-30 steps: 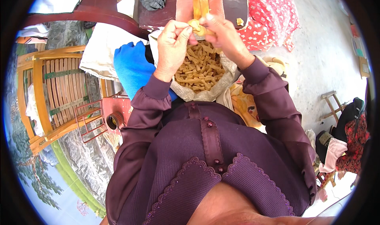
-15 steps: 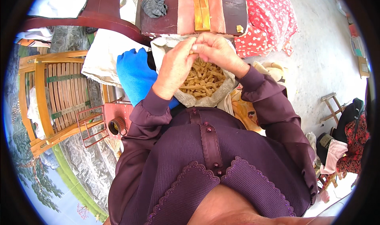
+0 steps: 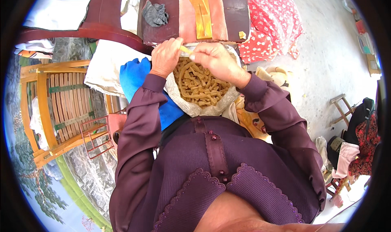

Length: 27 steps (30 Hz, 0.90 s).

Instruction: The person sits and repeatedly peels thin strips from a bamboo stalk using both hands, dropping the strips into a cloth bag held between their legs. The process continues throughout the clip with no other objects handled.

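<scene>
A short yellow strip (image 3: 186,49) spans the gap between my two hands, above the far rim of a whitish woven sack (image 3: 200,111). My left hand (image 3: 165,56) is closed on one end, and the fingers of my right hand (image 3: 216,61) pinch the other. What the strip is made of, I cannot tell. Inside the sack lie many short, tan, stick-like pieces (image 3: 203,85), some of them bent. Just beyond, a yellow wooden bar (image 3: 200,12) stands on a pink cloth strip (image 3: 220,14) over a dark red bench (image 3: 237,14).
A crumpled grey cloth (image 3: 155,14) and a small yellow bit (image 3: 242,35) rest on the bench. Blue fabric (image 3: 134,71) lies left of the sack, red flowered cloth (image 3: 271,24) at the far right. A wooden chair (image 3: 67,101) stands left, a small wooden stool (image 3: 343,109) right.
My hands, together before, have moved apart, the left one shifting leftward. The yellow strip now shows between them, and more of the sack's contents is visible.
</scene>
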Motion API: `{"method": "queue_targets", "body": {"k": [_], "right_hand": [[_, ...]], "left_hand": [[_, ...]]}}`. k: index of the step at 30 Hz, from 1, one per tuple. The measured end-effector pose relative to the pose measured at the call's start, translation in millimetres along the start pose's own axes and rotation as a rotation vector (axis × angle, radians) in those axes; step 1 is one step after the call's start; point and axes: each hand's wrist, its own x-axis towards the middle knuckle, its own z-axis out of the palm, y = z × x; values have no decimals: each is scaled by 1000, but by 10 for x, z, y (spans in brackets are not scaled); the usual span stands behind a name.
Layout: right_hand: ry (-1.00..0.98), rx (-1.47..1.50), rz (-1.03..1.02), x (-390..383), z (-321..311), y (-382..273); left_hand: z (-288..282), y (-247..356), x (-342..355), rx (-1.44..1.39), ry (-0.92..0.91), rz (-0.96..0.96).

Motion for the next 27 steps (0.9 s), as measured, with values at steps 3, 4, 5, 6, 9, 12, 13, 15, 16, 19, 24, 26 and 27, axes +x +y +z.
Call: {"method": "queue_targets", "body": {"k": [3, 4, 5, 6, 9, 12, 13, 15, 16, 19, 24, 26, 27], "right_hand": [[142, -119, -33, 138, -166, -24], [229, -245, -136, 233, -260, 58], [296, -219, -91, 280, -361, 76], [354, -187, -48, 314, -441, 82], [405, -256, -31, 388, -536, 66], [449, -300, -88, 464, -566, 83], [455, -304, -70, 472, -595, 72], [470, -309, -57, 493, -594, 47], [480, -312, -62, 509, -588, 53], [515, -343, -74, 553, -601, 56], [551, -621, -4, 618, -590, 133], [546, -815, 20, 628, -645, 316], [555, -827, 42, 606, -664, 343]], "left_hand": [[196, 21, 129, -558, -46, -308], [237, 57, 165, -822, -77, -452], [115, 153, 302, -1144, -206, -759], [25, 211, 411, -1345, -170, -848], [5, 218, 527, -1684, -91, -963], [73, 170, 591, -1260, -158, -833], [84, 167, 616, -1228, -152, -841], [110, 111, 649, -1254, -155, -899], [125, 74, 667, -1267, -156, -929], [184, 20, 732, -1256, -155, -933], [494, -129, 701, -849, -157, -779], [503, -43, 710, -551, -244, -740], [406, 41, 695, -405, -277, -726]]}}
